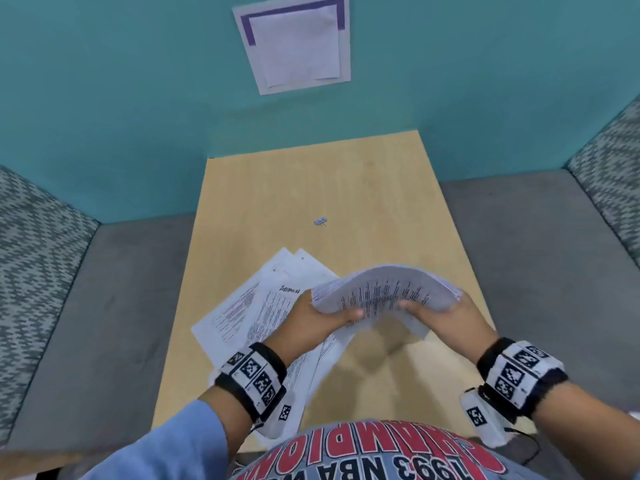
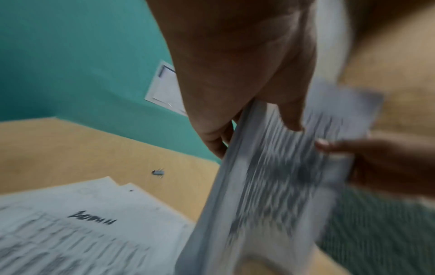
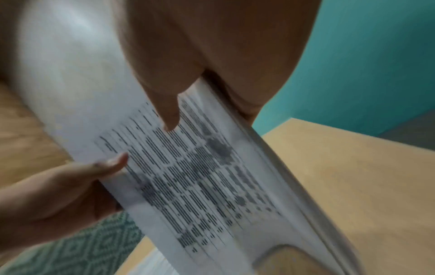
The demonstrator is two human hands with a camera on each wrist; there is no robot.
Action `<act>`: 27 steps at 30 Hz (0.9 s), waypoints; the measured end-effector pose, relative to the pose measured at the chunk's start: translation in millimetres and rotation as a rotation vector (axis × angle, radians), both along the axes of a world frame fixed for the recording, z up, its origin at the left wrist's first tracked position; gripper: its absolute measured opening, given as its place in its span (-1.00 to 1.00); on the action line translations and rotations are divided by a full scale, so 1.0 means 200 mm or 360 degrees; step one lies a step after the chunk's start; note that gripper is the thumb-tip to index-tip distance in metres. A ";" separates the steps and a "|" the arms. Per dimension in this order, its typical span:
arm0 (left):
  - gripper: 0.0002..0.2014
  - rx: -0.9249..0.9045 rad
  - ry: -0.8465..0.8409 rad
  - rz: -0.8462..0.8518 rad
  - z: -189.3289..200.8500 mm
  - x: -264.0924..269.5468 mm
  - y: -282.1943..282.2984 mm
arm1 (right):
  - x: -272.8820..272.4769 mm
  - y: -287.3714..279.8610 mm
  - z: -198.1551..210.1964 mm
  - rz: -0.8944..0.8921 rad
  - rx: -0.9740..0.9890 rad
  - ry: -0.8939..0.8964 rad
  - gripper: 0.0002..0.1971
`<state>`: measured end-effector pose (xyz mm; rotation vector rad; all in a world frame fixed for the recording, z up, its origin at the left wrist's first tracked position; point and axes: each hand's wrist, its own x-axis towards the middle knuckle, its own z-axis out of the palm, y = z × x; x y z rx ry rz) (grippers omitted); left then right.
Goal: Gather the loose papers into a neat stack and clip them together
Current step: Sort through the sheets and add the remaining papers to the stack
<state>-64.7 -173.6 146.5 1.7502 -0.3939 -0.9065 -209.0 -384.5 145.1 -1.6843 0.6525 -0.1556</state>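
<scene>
A thick bundle of printed papers (image 1: 384, 292) is held above the wooden table (image 1: 346, 188), bowed upward in the middle. My left hand (image 1: 322, 313) grips its left end and my right hand (image 1: 440, 313) grips its right end, thumbs on the printed face. The same bundle (image 2: 270, 186) fills the left wrist view, blurred, and the right wrist view shows its text side (image 3: 200, 176). Several loose sheets (image 1: 249, 306) lie fanned on the table under my left forearm. A small metal binder clip (image 1: 321, 222) sits alone farther back on the table, also seen as the clip (image 2: 158, 172).
Teal walls (image 1: 121, 98) close the booth behind and beside the table, with a notice sheet (image 1: 294, 46) stuck on the back wall. Grey bench seats (image 1: 104, 306) with patterned cushions (image 1: 31, 244) flank the table on both sides.
</scene>
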 end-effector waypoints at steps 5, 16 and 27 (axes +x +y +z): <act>-0.88 0.0055 -0.0228 0.0165 -0.04 0.00 0.00 | -0.01 -0.01 -0.03 -0.0151 -0.0036 -0.0063 -0.80; -0.60 0.0269 -0.0093 -0.0254 -0.22 -0.04 0.07 | -0.11 -0.01 -0.18 -0.0186 -0.0014 0.0141 -0.92; 0.21 0.1778 -0.0454 -0.0192 -0.73 0.41 0.57 | -0.31 -0.27 -0.25 -0.0624 -0.0014 0.0075 -0.88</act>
